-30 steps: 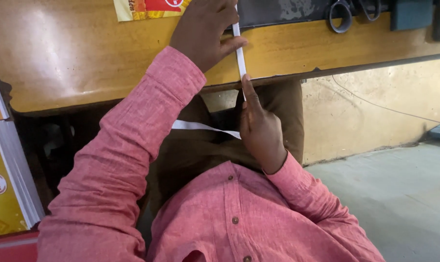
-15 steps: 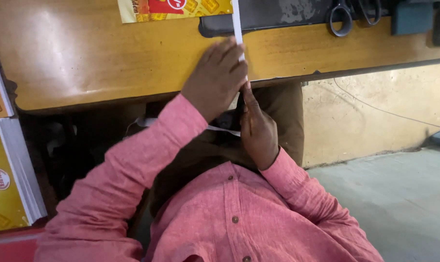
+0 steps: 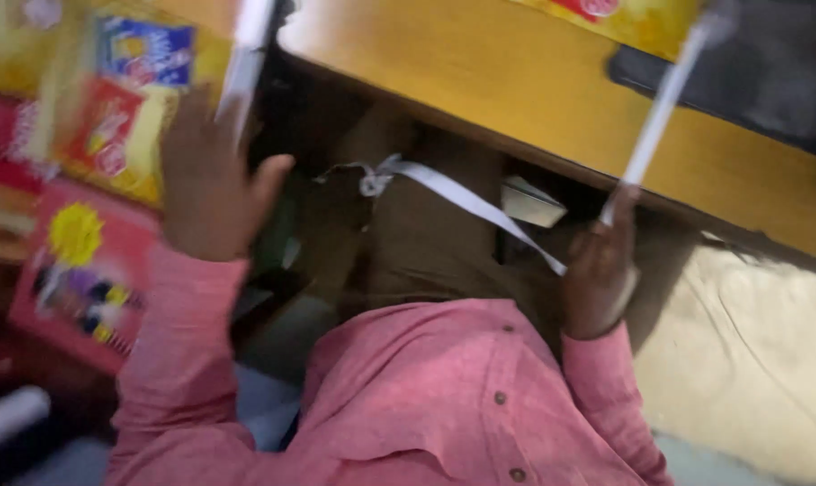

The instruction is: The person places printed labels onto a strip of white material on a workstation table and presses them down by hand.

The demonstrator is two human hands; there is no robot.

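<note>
Pink shirt cloth fills the near view; just beyond it the right hand (image 3: 597, 279) has its fingers closed on a white strip (image 3: 480, 202), which sags leftward to a knot over the lap and rises stiffly past the counter (image 3: 516, 99) front edge. Strip judged thin, light and limp where unsupported, likely creasing easily; best pinched flat near an end. Left hand (image 3: 206, 184) is raised with fingers spread wide beside another blurred white strip (image 3: 243, 58), contact unclear, coloured packets (image 3: 111, 117) beyond.
</note>
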